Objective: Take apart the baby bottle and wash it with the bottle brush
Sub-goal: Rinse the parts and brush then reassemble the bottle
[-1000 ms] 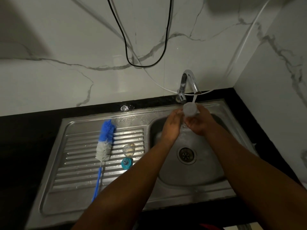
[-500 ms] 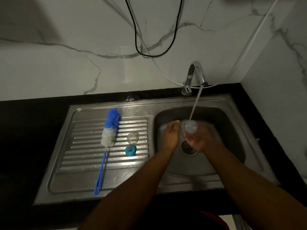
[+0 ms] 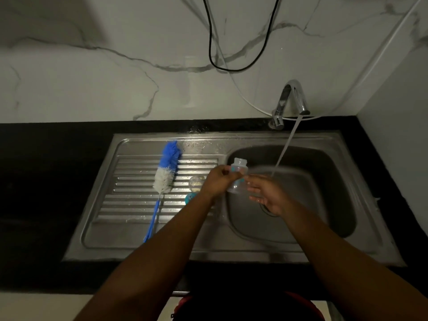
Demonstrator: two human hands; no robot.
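Head view: our left hand (image 3: 217, 179) curls round the clear plastic baby bottle (image 3: 238, 173), neck up, over the steel basin (image 3: 324, 193)'s left edge. Our right hand (image 3: 266, 195), fingers loose, is just beside its base. The blue-and-white bristle bottle brush (image 3: 165, 174) lies leftward, handle toward us.

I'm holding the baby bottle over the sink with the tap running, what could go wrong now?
The left hand grips the bottle beside running water, so it could slip into the sink. The left forearm lies close to the nipple and teal ring on the drainboard and might knock them.
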